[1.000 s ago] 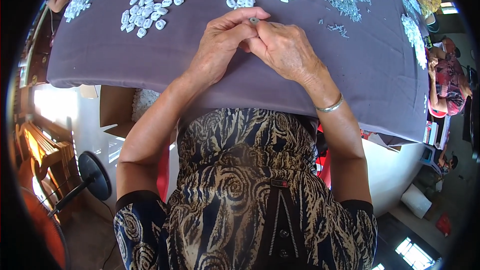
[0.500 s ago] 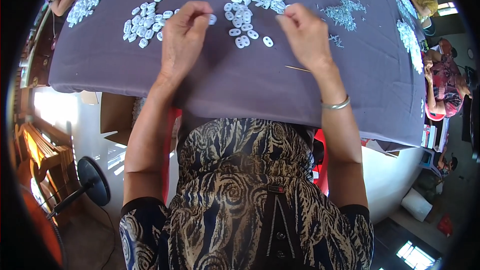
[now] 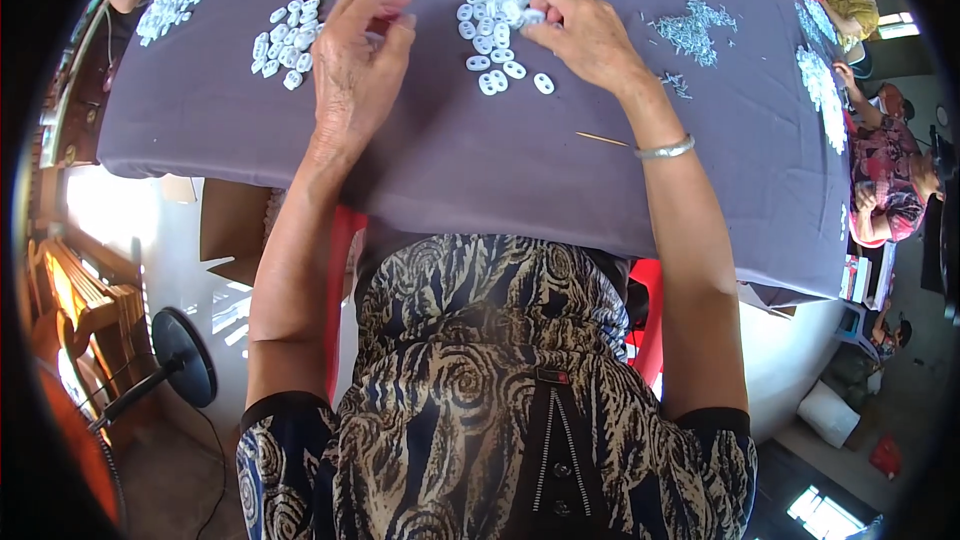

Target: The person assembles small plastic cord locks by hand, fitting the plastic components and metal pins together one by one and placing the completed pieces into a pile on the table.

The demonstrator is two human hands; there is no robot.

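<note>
My right hand is at the right edge of the central heap of white oval two-holed plastic pieces. Its thumb and fingertips pinch one white oval piece, which is slightly blurred. My left hand hovers beside a smaller group of the same ovals on the left and covers part of it. Its thumb and index finger are apart, with no piece showing between them; the other fingers are partly hidden. One loose oval lies on the cloth near my right wrist.
A thin wooden stick lies on the dark tablecloth. Beyond my right hand is a pile of small metal bits. More white heaps lie at the left and right table edges, near other people. A black fan stands below left.
My right hand has moved left into the central heap and now pinches a piece. My left hand has shifted slightly up and left; the white piece at its fingertips no longer shows.
</note>
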